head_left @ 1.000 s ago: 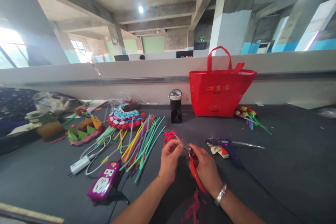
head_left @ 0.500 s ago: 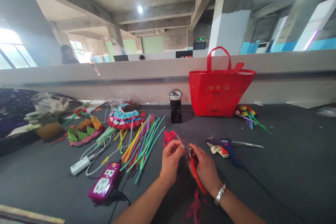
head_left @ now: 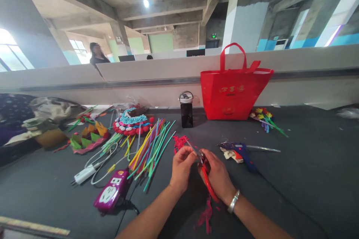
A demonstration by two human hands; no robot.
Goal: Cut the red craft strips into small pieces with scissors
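My right hand [head_left: 218, 173] is wrapped round a pair of scissors with red-orange handles [head_left: 209, 186], its blades pointing up and to the left. Close beside the blades, my left hand [head_left: 181, 168] has thumb and fingers pinched together; whatever sits between them is too small to make out. Just beyond my left fingers lies a small pile of pink-red cut pieces [head_left: 179, 142]. Crumpled pink-red strips [head_left: 206, 216] rest on the dark table below the scissors.
Left of my hands are colourful pipe cleaners [head_left: 153, 153], a purple power strip [head_left: 111, 191], a white charger [head_left: 85, 174] and a felt crown [head_left: 89, 140]. A blue glue gun [head_left: 238, 149] lies right. Behind stand a bottle [head_left: 186, 114] and red bag [head_left: 232, 95]. A person [head_left: 98, 56] is beyond the partition.
The view has shifted slightly. Both hands keep nearly the same pose at the scissors. The person beyond the partition has moved to the right.
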